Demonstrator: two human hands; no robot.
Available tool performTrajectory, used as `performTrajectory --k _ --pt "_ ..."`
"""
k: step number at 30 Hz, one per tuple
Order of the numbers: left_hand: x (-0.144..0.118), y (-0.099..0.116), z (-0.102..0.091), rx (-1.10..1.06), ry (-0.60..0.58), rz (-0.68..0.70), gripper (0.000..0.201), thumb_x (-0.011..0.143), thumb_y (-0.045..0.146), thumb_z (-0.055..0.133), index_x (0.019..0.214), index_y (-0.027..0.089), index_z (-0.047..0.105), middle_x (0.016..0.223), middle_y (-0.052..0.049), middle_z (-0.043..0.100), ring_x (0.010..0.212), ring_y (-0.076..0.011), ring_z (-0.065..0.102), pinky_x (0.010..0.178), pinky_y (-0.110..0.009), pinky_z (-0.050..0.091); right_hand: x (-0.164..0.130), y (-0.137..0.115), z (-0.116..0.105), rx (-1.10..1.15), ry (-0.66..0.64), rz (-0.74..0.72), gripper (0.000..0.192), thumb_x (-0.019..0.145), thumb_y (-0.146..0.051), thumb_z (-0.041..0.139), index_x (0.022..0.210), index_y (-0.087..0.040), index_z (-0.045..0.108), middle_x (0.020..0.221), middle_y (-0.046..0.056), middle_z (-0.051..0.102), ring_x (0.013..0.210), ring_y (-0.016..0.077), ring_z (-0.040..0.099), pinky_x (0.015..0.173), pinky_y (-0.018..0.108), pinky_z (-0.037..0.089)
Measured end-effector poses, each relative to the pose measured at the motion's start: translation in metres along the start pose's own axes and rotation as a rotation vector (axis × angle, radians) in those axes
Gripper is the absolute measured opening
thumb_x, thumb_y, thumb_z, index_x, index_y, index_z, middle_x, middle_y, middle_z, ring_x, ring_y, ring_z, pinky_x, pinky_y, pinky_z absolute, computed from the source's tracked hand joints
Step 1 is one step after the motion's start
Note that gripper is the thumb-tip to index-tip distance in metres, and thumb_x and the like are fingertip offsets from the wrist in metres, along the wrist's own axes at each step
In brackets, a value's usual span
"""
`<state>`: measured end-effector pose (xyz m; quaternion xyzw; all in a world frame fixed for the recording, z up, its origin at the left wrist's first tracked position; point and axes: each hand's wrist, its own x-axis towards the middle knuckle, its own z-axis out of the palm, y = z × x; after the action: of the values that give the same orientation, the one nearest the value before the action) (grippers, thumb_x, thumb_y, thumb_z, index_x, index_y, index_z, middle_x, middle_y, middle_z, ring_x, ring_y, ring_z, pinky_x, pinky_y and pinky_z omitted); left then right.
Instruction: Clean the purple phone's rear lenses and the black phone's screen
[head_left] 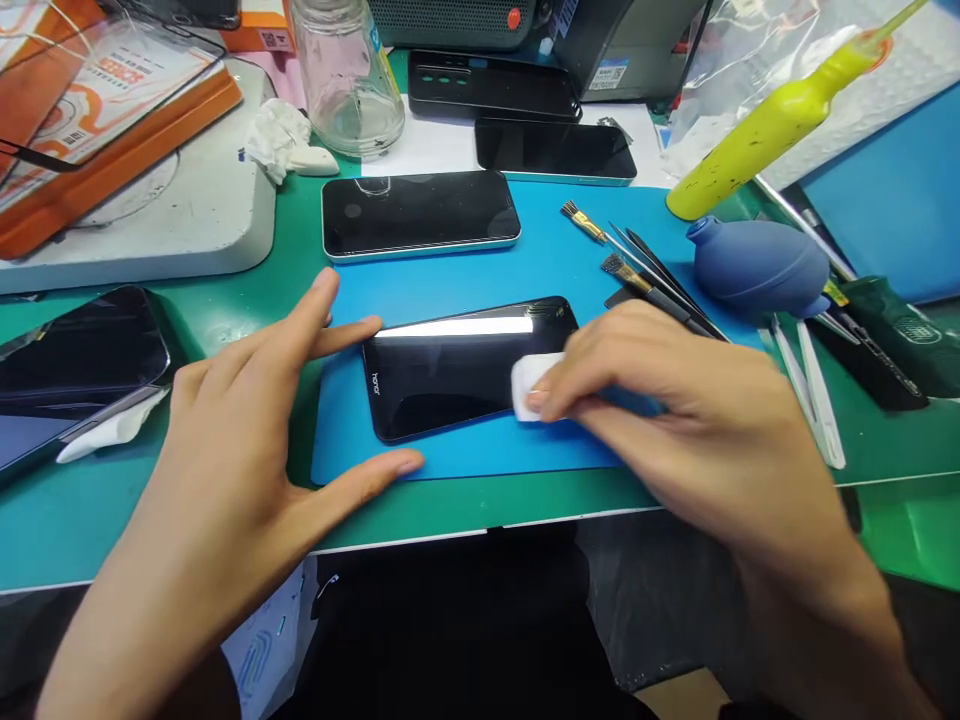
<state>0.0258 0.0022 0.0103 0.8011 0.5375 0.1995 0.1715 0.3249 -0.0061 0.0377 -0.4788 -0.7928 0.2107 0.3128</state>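
Note:
A black phone [450, 375] lies face down on a blue mat [480, 270], its glossy back up with a small logo at its left end. My left hand [247, 440] is spread at the phone's left end, index fingertip and thumb touching its corners. My right hand [667, 400] presses a small white pad [531, 385] onto the phone's right part, fingers pinched on the pad.
Another phone [420, 212] lies at the mat's far edge, with two more dark phones [555, 150] behind it. Brushes and tweezers [637, 265], a blue air blower [757, 265] and a yellow bottle [765, 130] sit at right. A glass jar [346, 75] stands behind; a phone [75, 360] lies far left.

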Motion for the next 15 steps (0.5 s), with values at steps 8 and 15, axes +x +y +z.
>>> performTrajectory --k 8,15 --pt "-0.006 0.011 -0.001 0.024 0.053 -0.020 0.079 0.106 0.070 0.061 0.172 0.050 0.022 0.163 0.011 0.059 0.157 -0.0356 0.049 0.129 -0.054 0.040 -0.017 0.024 -0.025 -0.075 0.172 0.089 0.024 0.095 -0.008 0.075 0.093 -0.031 0.080 0.095 -0.004 0.078 0.094 0.0188 0.073 0.091 0.035 0.059" --pt "-0.008 0.014 -0.004 0.019 0.062 -0.002 0.080 0.105 0.057 0.072 0.172 0.048 0.028 0.161 0.007 0.061 0.154 -0.0302 0.054 0.130 -0.045 0.042 -0.030 0.039 -0.018 0.138 0.559 0.163 0.021 0.093 -0.012 0.081 0.107 -0.027 0.079 0.103 0.000 0.078 0.097 0.0177 0.077 0.088 0.029 0.065"
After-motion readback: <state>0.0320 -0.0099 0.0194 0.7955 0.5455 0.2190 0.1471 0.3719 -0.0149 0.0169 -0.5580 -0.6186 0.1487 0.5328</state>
